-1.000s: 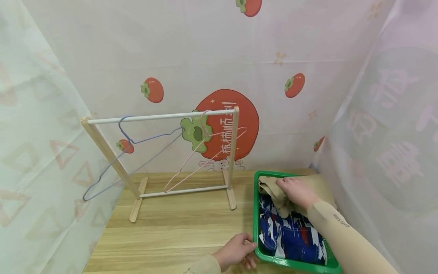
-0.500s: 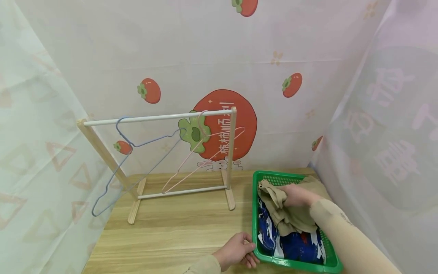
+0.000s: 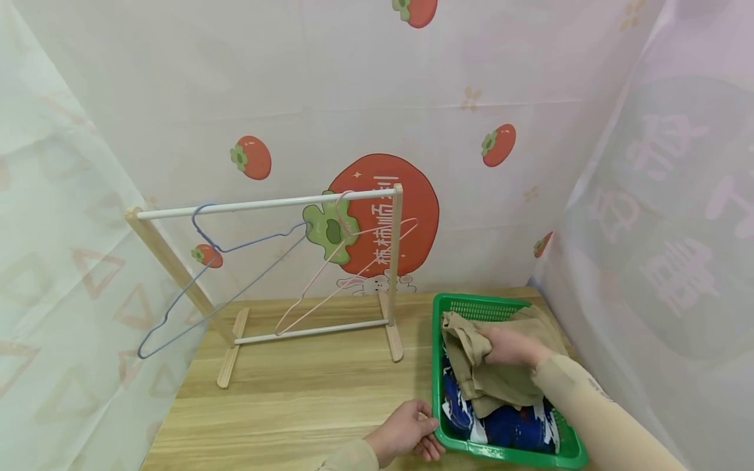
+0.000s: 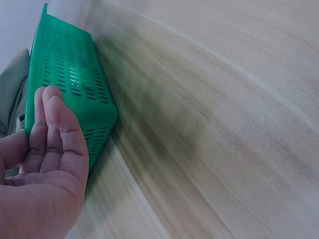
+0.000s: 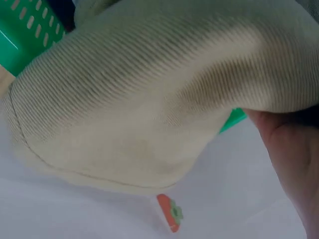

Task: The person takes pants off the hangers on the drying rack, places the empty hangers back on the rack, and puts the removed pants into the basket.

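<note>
At the right of the head view a green plastic basket (image 3: 437,366) stands on the table. My right hand (image 3: 511,345) grips a khaki garment (image 3: 501,384) inside it, bunched and partly lifted. Underneath lies a blue, white and red patterned cloth (image 3: 511,428), mostly covered. In the right wrist view the khaki garment (image 5: 144,99) drapes across the picture; my right fingers are hidden behind it and only part of the hand (image 5: 289,154) shows. My left hand (image 3: 406,428) holds the basket's near left corner, thumb at the rim and fingers along the outer wall (image 4: 75,64).
Left of the basket stands a wooden rack with a white top rail (image 3: 265,203). A blue hanger (image 3: 259,243) and a pink hanger (image 3: 312,281) hang from it. Printed cloth walls (image 3: 530,78) enclose the wooden table (image 3: 294,399).
My right hand has drawn the khaki garment toward me, over more of the patterned cloth, baring the basket's far wall. The left hand keeps its place at the corner.
</note>
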### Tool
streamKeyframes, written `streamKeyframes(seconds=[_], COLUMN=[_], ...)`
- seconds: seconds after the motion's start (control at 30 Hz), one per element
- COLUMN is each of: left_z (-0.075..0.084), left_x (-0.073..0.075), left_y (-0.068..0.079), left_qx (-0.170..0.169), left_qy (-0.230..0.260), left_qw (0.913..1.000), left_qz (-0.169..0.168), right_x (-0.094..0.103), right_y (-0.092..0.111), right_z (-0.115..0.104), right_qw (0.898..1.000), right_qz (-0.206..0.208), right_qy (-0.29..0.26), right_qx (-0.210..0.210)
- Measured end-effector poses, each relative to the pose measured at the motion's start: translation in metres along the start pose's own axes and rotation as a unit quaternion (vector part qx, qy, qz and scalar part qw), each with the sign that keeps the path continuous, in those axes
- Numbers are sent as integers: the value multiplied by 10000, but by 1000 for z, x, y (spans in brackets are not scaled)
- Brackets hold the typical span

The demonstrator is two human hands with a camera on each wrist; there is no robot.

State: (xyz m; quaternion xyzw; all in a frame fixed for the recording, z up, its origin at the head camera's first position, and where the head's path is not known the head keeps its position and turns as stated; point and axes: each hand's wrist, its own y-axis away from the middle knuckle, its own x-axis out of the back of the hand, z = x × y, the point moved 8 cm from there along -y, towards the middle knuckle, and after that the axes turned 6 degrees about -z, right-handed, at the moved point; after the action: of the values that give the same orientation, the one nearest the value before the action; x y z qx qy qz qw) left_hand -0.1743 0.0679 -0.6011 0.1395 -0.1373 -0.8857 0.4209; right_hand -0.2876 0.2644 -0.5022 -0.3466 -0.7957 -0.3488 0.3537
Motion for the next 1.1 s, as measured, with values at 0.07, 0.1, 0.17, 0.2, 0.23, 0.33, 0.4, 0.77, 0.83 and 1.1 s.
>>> streamKeyframes(seconds=[0.07, 0.1, 0.17, 0.2, 0.23, 0.33, 0.4, 0.77, 0.83, 1.1], left_z=[0, -1, -1, -2, -3, -4, -4, -1, -1, 1], left_x=[0, 1, 1, 1, 1, 0, 0, 6, 7, 8], left_y=[0, -1, -1, -1, -1, -1, -1, 2, 3, 7], left_qx=[22, 35, 107, 144, 186, 298, 310, 190, 165, 39], left_qy=[-9, -15, -28, -30, -39, -43, -43, -78, -60, -196], left_qw=[10000, 10000, 9999, 9998, 9997, 9993, 9992, 9998, 9998, 9998], left_qz=[-12, -24, -69, -100, -136, -220, -241, -49, -10, -55], right_x=[-7, -11, -18, -20, -23, -31, -37, -73, -80, -94], right_y=[2, 4, 10, 14, 18, 30, 36, 36, 34, 29], right_z=[1, 3, 8, 12, 15, 26, 30, 31, 32, 37], right_qw=[9998, 9995, 9982, 9970, 9959, 9931, 9932, 9960, 9941, 9943], right_qz=[-24, -77, -245, -334, -414, -608, -642, -269, -292, -88], right_qy=[140, 179, 197, 138, 139, 141, 159, -465, -690, -445], right_qx=[-115, -239, -514, -678, -788, -996, -954, -715, -783, -963])
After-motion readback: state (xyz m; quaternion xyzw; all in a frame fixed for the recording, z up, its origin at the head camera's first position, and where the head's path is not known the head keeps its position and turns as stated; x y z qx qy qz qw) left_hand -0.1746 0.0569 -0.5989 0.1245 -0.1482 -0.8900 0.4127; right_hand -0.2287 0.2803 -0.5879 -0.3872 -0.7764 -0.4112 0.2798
